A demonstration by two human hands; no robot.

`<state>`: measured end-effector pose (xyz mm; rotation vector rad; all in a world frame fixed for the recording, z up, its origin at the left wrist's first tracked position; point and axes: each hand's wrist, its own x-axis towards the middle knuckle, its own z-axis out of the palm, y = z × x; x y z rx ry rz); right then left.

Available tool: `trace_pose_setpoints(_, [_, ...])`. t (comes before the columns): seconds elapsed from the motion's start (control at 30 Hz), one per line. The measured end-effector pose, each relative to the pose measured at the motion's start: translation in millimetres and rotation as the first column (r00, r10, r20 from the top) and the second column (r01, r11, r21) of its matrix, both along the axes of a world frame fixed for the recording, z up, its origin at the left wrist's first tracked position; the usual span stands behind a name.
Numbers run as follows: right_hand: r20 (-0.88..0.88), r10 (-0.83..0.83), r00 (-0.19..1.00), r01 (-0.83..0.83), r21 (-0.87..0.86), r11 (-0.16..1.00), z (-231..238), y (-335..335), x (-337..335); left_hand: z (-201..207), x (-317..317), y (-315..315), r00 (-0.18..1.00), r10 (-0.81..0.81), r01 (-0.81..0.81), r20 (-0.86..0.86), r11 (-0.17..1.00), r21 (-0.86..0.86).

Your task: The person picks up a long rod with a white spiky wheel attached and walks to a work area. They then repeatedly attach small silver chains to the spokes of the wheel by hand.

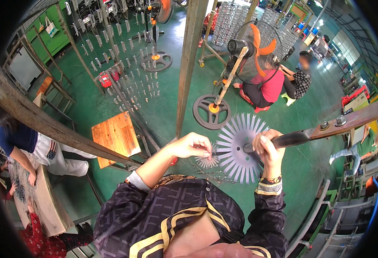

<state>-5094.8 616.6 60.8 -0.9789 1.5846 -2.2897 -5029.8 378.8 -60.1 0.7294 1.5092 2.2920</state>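
A grey metal disc (236, 161) with many radial slots, like a fan of narrow blades, stands before me at the end of a black bar (294, 138). My right hand (268, 149) is closed around the bar right beside the disc's hub, overlapping its right side. To the left of the disc, my left hand (193, 146) is raised with thumb and fingers pinched together. Whatever is between those fingertips is too small to make out. Below them, a smaller spiky wheel (207, 161) shows lower down, partly hidden by the hand and the disc.
A rusty steel post (188, 64) rises ahead, and a flat rusty arm (348, 122) carries the bar from the right. A wooden-topped stool (116, 138) is at left. An orange-bladed fan (257, 49) stands ahead, near seated people. Others work at a left table (53, 206).
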Motion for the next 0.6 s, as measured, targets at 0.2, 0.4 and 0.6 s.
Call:
trace_pose_setpoints(0.2, [0.033,-0.09,0.995,0.089,0.021,0.996,-3,-3,3,0,18,2,0.879,0.454,-0.464,-0.145,0.884,-0.047])
trace_pose_setpoints(0.4, [0.035,-0.193,0.981,0.19,0.067,0.979,-5,-7,5,-1,19,13,0.549,0.69,-0.801,-0.472,0.596,-0.059])
trace_pose_setpoints(0.6, [0.076,-0.253,0.965,0.249,0.055,0.967,-9,-9,8,-2,20,24,0.203,0.674,-0.943,-0.71,0.33,0.044])
